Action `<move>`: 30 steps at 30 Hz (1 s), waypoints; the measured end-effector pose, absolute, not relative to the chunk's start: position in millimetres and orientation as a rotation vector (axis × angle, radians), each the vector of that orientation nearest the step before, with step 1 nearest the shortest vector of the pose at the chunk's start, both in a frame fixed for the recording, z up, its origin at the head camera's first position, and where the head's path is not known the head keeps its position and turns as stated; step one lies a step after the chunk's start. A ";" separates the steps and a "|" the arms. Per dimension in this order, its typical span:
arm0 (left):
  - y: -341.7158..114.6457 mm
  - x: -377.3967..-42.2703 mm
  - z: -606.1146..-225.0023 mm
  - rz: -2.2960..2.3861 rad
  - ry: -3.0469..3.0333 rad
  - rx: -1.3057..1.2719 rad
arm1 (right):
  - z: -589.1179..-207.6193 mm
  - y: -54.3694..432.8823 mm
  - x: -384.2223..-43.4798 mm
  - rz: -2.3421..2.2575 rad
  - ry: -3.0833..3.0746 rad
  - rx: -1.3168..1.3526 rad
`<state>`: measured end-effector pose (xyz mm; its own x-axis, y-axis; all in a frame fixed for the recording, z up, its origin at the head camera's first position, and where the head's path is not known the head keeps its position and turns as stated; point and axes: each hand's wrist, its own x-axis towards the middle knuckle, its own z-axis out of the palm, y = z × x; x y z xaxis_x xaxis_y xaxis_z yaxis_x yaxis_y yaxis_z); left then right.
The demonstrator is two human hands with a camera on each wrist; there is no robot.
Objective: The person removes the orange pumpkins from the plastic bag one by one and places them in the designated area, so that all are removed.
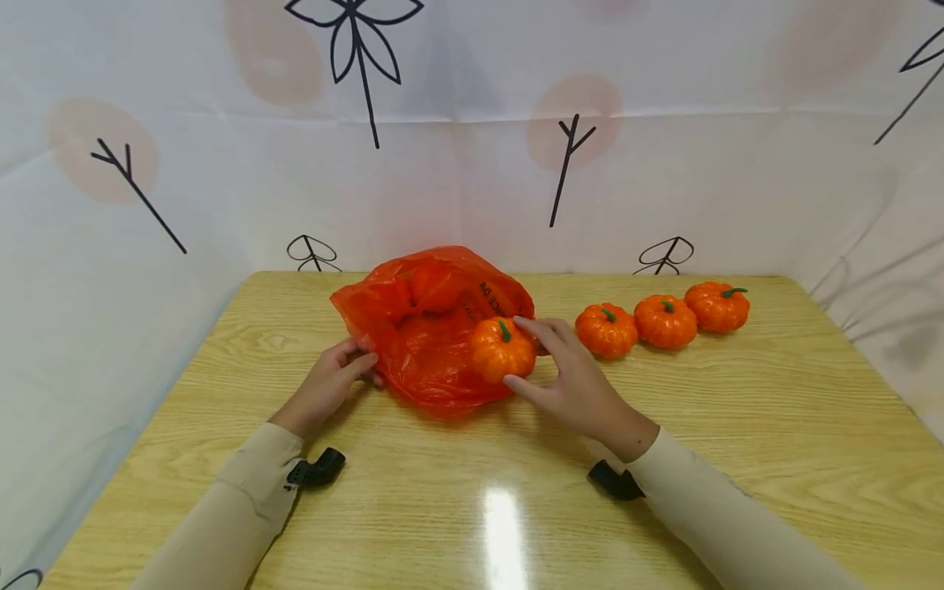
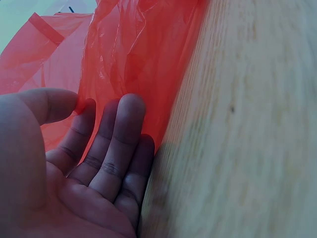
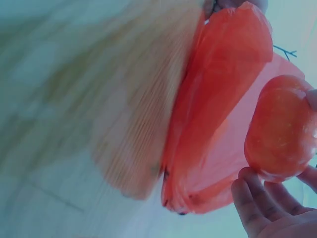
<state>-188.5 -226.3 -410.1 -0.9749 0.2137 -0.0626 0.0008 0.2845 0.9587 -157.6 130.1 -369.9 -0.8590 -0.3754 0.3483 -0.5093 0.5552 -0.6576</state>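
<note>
Sleeves point(image 1: 229, 516) foremost, we see the left hand point(image 1: 333, 383) pinching the bag point(image 1: 431, 373), the right hand point(image 1: 575, 387) gripping one pumpkin point(image 1: 504, 354); three others point(image 1: 665, 324) lie unbagged.

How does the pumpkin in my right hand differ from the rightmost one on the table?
The held pumpkin is in your right hand; the rightmost pumpkin rests on the table. In the head view, the held pumpkin's stem points up, while the rightmost pumpkin's points right. Both are orange with green stems.
</note>
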 end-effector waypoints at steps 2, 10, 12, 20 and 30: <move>-226.2 -189.1 -410.5 1.764 2.370 0.209 | -370.2 134.4 -157.6 1.169 -2.610 0.746; -226.8 -189.2 -412.2 1.796 2.352 0.200 | -370.5 148.7 -157.1 1.150 -2.632 0.740; -226.8 -189.0 -412.1 1.800 2.348 0.197 | -371.1 152.3 -157.0 1.138 -2.649 0.730; -226.0 -188.9 -411.2 1.785 2.353 0.192 | -373.9 163.0 -158.9 1.106 -2.724 0.682; -225.2 -189.1 -410.8 1.788 2.355 0.184 | -375.6 179.4 -162.4 1.055 -2.821 0.601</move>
<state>-189.1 -225.2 -410.8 -0.9763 0.2058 -0.0673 -0.0096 0.2698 0.9629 -162.4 179.4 -375.6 -0.9209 -0.3349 0.1993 -0.3835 0.6876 -0.6166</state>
